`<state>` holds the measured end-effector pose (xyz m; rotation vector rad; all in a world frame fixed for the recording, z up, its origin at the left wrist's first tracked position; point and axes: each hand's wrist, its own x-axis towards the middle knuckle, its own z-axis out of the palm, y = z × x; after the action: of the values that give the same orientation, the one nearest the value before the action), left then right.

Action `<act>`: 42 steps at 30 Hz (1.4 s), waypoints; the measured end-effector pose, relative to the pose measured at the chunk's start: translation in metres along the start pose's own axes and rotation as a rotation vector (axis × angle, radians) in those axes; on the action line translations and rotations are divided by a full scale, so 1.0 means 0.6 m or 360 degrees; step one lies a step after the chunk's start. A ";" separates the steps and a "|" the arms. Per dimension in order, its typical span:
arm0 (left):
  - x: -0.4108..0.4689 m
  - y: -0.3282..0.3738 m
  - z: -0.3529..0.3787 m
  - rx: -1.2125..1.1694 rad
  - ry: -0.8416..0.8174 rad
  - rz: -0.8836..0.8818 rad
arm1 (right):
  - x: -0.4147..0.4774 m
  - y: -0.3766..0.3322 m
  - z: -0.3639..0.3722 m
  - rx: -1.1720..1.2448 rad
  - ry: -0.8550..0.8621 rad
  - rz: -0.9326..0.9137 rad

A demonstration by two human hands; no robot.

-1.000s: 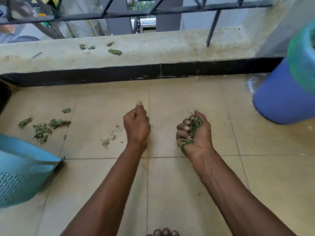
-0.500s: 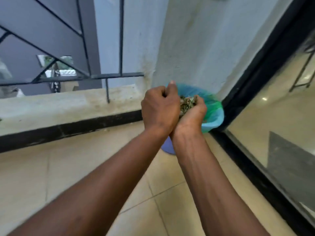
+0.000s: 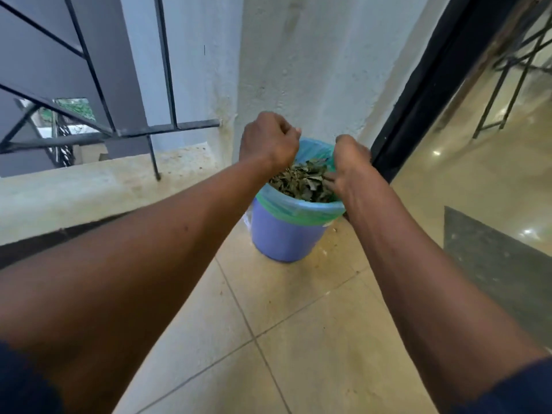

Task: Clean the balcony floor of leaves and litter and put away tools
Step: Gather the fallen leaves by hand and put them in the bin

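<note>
Half a second back my two hands were pressed together over the bin; now they have parted and sit on either side of its mouth. My left hand [image 3: 268,141] is curled into a loose fist above the near-left rim, and I cannot tell whether any leaves are inside it. My right hand [image 3: 348,165] is turned palm down over the right rim, fingers hidden from me, so I cannot tell how open it is or what it holds. Dry leaves [image 3: 301,182] are heaped inside the blue bin [image 3: 283,240], which has a green liner [image 3: 298,212] folded over its rim and stands on the tiled floor [image 3: 298,324] in the corner between the wall [image 3: 298,70] and the glass door [image 3: 478,174].
</note>
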<state>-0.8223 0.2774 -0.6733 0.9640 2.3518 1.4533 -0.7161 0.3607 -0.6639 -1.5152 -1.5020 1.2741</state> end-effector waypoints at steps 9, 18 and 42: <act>-0.104 -0.023 -0.087 0.0198 0.0326 0.0518 | -0.075 0.021 -0.016 -0.0700 0.0321 -0.1164; -0.466 -0.213 -0.429 0.1027 -0.0275 0.0345 | -0.418 0.231 0.113 -0.0228 -0.1180 -0.1109; -1.119 -0.314 -0.822 0.0925 0.1472 -0.1447 | -1.075 0.345 0.347 -0.0258 -0.3308 -0.0714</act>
<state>-0.6321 -0.5551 -0.6961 -0.9196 3.1752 0.8824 -0.7568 -0.3339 -0.7992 0.8471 -2.6704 2.4354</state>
